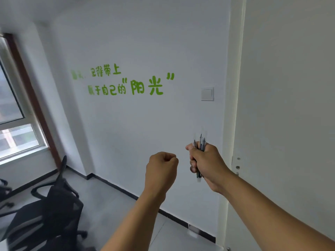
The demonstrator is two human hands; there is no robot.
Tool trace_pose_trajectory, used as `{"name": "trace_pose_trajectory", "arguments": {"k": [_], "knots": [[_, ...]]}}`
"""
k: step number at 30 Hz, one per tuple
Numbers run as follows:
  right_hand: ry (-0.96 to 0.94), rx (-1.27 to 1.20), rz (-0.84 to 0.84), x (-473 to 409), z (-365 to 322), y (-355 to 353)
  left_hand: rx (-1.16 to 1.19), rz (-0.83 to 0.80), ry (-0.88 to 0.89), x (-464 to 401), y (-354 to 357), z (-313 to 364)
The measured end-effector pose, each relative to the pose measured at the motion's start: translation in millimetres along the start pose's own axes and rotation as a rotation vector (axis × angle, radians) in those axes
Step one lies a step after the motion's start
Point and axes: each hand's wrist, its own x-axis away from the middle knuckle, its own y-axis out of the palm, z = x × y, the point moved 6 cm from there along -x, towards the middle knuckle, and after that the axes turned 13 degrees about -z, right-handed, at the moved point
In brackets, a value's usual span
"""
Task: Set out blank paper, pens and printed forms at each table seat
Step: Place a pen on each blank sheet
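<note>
- Fingers [193,164] of the right hand [206,163] are curling tightly round a bundle of slim clear-barrelled pens with dark tips [200,142], gripping it upright in front of the white wall [145,124].
- Pen tips are sticking up above the fist, and the clear ends are poking out below it.
- Just to the left of it, the left hand [162,168] is curling into a loose fist, holding nothing and staying apart from the pens.
- Both bare forearms are reaching up from the bottom edge of the head view.
- Green lettering [125,82] is running across the wall above the hands, with a white light switch [207,94] near the white door [290,115] on the right.
- Black mesh office chairs [54,205] are standing on the grey floor at lower left, beneath a brown-framed window [16,105].
</note>
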Motion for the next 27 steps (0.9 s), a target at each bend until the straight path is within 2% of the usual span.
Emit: {"name": "trace_pose_trajectory", "arguments": {"k": [10,19,27], "knots": [[-0.044,-0.048,-0.275,-219.9,5.4,99.5,-0.037,0.227,-0.063,-162.8,-120.9,-35.2],[-0.009,-0.110,-0.572,-413.6,58.2,197.2,-0.113,0.458,-0.169,-295.1,-209.0,-109.3],[0.032,-0.156,-0.840,-540.1,79.7,307.1,-0.142,0.716,-0.308,-365.2,-297.1,-153.1]]}}
